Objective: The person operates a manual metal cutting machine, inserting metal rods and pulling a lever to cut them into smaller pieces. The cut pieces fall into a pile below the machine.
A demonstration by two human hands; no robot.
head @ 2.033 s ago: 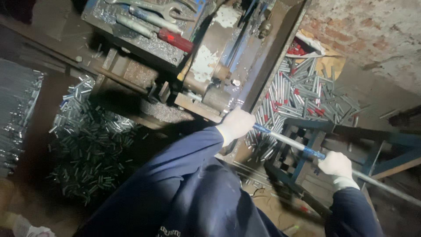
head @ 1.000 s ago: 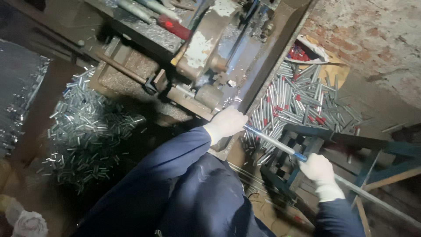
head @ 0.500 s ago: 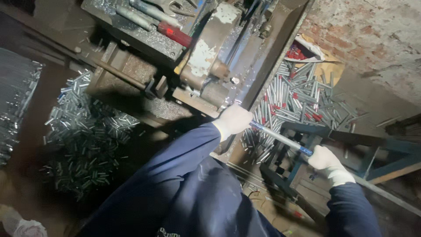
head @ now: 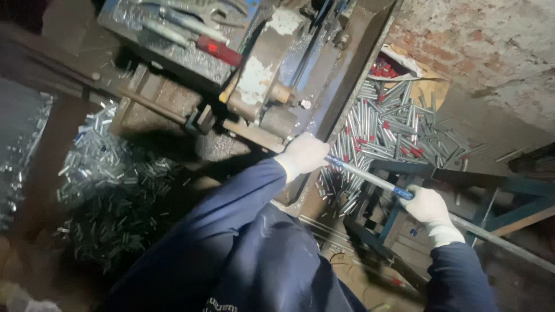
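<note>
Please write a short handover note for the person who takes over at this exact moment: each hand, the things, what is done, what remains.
Left hand: gloved, closed on the long metal rod right at the machine.
Right hand: gloved, gripping the same rod further back, above the blue frame.
Done: a heap of short cut pieces lies on the left; longer tubes with red ends lie on the right by the brick wall.
Left: most of the rod is uncut and reaches past the right hand.
</note>
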